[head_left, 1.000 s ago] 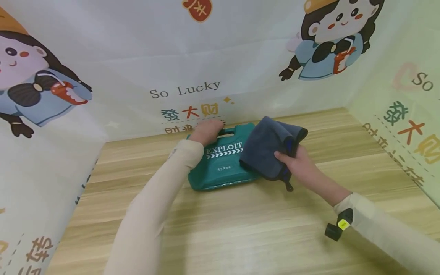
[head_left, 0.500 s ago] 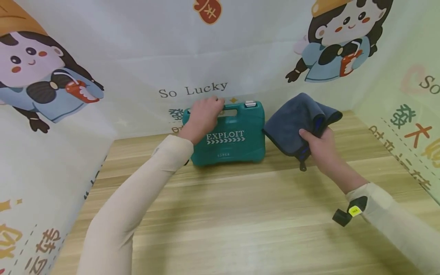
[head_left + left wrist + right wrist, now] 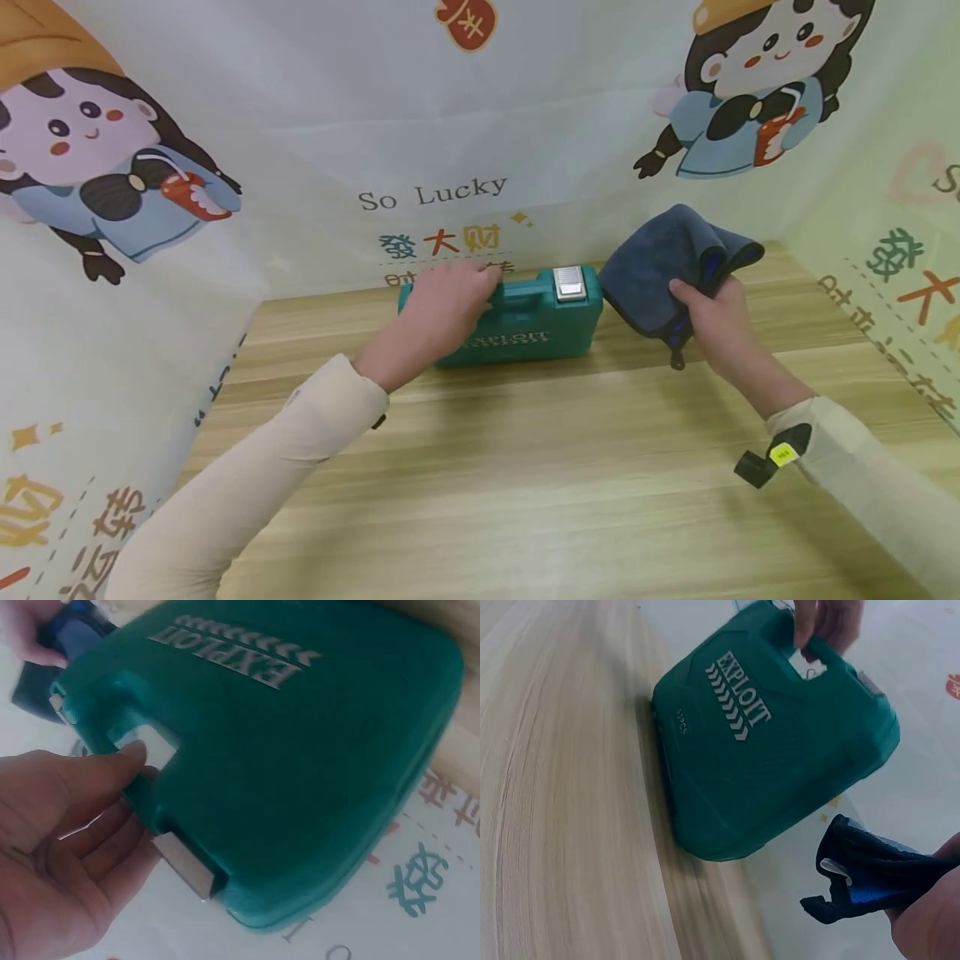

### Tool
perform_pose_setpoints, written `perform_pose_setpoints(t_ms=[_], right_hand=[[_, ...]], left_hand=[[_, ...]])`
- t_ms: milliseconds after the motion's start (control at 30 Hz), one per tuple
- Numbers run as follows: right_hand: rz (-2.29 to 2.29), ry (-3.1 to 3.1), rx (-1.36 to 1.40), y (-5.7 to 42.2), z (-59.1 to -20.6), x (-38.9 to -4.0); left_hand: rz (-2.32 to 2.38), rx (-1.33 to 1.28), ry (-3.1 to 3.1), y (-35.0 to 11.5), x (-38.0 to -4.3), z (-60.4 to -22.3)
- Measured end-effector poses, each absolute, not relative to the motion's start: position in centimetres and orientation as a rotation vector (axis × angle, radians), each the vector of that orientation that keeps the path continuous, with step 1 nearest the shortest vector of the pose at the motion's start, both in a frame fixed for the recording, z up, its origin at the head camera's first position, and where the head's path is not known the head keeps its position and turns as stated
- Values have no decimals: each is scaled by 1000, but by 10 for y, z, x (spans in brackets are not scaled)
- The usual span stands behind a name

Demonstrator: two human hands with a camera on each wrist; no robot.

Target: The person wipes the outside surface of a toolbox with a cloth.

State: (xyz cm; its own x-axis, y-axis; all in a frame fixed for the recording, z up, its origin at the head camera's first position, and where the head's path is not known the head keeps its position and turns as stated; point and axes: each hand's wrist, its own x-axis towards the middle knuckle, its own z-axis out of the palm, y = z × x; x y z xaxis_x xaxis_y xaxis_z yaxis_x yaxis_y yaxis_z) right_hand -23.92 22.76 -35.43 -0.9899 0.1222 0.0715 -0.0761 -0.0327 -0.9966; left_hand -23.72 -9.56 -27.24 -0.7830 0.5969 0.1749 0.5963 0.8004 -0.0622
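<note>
A green plastic tool case [image 3: 573, 325], lettered "EXPLOIT", stands on its lower edge on the table against the back wall, its top side leaning toward me. My left hand [image 3: 450, 308] grips the handle on its upper side; in the left wrist view the thumb and fingers of the left hand [image 3: 45, 832] curl round the handle bar. A metal latch [image 3: 569, 284] shows at the right of the handle. To the right of the case, my right hand [image 3: 723, 329] pinches a folded dark blue cloth [image 3: 652, 262] with black edging, held above the table.
A wood-grain table top [image 3: 510, 483] spreads in front of the case. White printed sheeting [image 3: 300, 167] with cartoon figures and lettering rises at the back and on both sides. A black wrist strap [image 3: 791, 442] sits on the right sleeve.
The case has gone from leaning back to upright and then tilted toward me, the left hand keeping its handle. The right hand has carried the cloth off the case, to the right.
</note>
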Motion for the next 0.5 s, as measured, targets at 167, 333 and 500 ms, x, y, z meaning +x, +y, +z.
perform_pose_setpoints(t_ms=[167, 333, 500], right_hand=[[2091, -2160, -79, 226, -355, -239], [2091, -2195, -91, 222, -357, -240], [2058, -2280, -36, 219, -361, -240]], left_hand=[[56, -1029, -2842, -85, -216, -287], [119, -1161, -2858, -75, -201, -329], [177, -1201, -2843, -71, -194, -363]])
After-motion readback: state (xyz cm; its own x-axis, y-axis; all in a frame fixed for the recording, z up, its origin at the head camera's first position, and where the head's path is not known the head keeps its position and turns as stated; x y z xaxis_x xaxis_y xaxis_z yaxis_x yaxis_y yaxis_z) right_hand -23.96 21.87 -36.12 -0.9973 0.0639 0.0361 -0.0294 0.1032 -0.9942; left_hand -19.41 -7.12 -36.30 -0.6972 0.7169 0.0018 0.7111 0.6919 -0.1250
